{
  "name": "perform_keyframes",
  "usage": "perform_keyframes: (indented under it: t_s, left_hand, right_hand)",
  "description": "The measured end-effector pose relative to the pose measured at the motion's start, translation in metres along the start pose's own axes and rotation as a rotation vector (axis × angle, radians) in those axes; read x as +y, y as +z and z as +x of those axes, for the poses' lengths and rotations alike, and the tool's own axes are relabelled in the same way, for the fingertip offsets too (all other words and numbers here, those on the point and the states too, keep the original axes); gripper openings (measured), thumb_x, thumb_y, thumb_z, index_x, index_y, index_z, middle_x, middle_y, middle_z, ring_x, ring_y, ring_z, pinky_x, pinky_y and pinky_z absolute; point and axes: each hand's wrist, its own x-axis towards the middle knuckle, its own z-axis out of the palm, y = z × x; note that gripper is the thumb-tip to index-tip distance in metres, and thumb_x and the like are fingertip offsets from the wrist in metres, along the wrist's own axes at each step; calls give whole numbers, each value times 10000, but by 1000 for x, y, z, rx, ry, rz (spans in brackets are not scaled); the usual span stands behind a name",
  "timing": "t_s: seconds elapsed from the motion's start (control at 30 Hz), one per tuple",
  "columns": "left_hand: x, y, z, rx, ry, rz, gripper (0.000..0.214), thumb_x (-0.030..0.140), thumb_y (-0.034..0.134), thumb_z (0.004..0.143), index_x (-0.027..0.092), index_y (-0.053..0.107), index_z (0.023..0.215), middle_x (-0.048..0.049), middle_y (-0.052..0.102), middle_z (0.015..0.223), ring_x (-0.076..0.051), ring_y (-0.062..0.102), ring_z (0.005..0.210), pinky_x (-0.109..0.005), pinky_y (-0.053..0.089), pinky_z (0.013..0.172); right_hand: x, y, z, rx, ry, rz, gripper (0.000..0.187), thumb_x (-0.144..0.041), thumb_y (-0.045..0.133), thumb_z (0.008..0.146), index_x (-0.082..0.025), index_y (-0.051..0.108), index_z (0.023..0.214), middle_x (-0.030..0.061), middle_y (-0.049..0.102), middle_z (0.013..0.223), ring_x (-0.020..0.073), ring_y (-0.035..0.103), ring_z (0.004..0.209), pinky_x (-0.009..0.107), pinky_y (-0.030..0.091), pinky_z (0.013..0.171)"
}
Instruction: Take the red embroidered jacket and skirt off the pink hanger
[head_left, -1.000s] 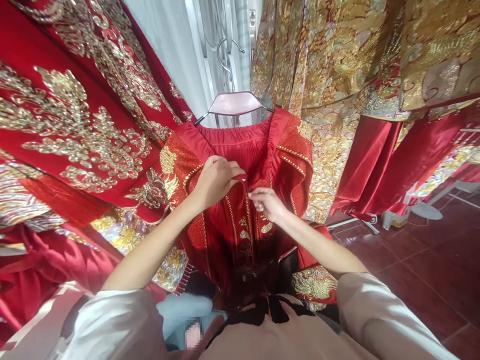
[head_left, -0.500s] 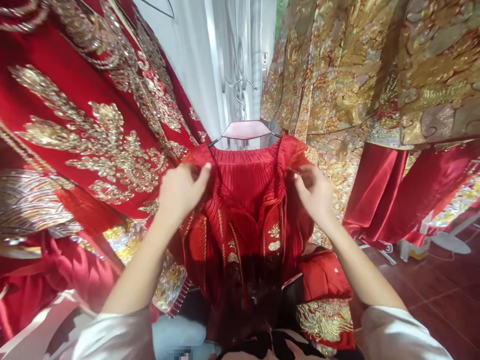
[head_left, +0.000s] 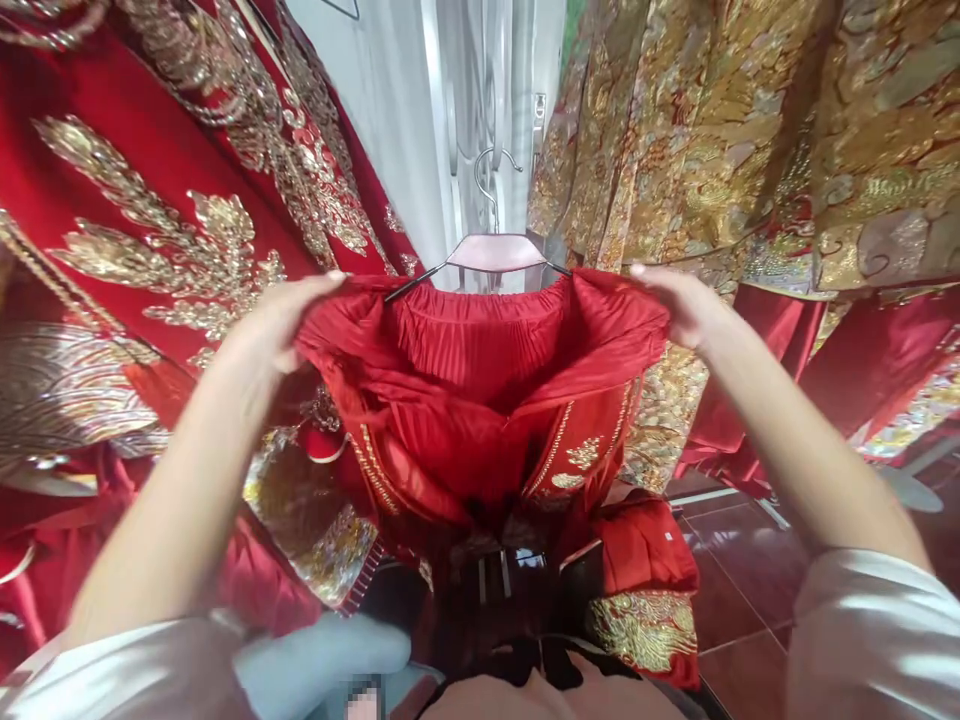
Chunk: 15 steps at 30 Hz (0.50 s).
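Observation:
In front of me a red dress (head_left: pixel 480 400) with gold-beaded trim hangs partly on a pink and black hanger (head_left: pixel 497 252). My left hand (head_left: pixel 289 310) grips its left shoulder edge, fingers mostly hidden behind the cloth. Opposite it, my right hand (head_left: pixel 679 300) holds the right shoulder edge, also with fingers partly hidden. Between the two hands the neckline is stretched wide, and the pleated inner back shows. The hanger's left arm pokes out bare over the collar, while its right end meets the cloth.
A red garment with gold beading (head_left: pixel 150 230) hangs close on the left. Gold brocade garments (head_left: pixel 697 150) hang on the right. Folded red cloth with gold embroidery (head_left: pixel 645 620) lies below, near the tiled floor (head_left: pixel 739 600). White curtain-like folds (head_left: pixel 405 110) are behind.
Both hands have moved outward and apart, pulling the dress shoulders wide. The neckline has opened, and the left end of the hanger has come out of the cloth.

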Motion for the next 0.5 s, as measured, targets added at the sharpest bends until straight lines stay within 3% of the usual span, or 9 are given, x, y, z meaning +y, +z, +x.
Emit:
perform_keyframes:
  t_s: [0.07,0.17,0.27,0.37,0.5]
  left_hand:
    - [6,-8,5,103,46,73,254,340,524,787,104,592,855,-31,614,746,-106,514,651,-309,508,706]
    - [3,1,10,199,161,479,92,214,522,735,142,545,788,-20,550,693,-129,471,668,-307,479,723]
    - [-13,20,9,23,147,713,89,172,425,771,174,513,786,-40,495,640,-188,493,648,-327,439,634]
    - [-32,33,1,-103,124,688,114,214,412,802,192,521,775,-44,464,592,-233,528,631,-353,406,599]
    - [-47,34,-9,-146,73,592,159,277,492,766,198,445,637,-32,424,537,-246,538,614,-381,398,611]
  right_hand:
    - [-9,-14,12,57,-8,-81,166,-224,751,624,-133,612,617,38,599,577,136,546,518,286,455,503]
    - [1,-29,34,177,-67,-119,187,-110,774,536,-122,630,654,-3,581,547,95,518,468,239,434,470]
    - [29,-38,46,211,-75,-96,210,-60,712,513,-135,651,701,-29,600,563,75,518,450,200,423,451]
    - [56,-39,43,157,-15,-81,198,-62,658,511,-148,654,689,-30,614,549,76,510,426,198,428,445]
    - [73,-35,33,97,15,-68,196,-48,585,506,-150,647,662,-27,616,530,70,492,399,193,427,440]
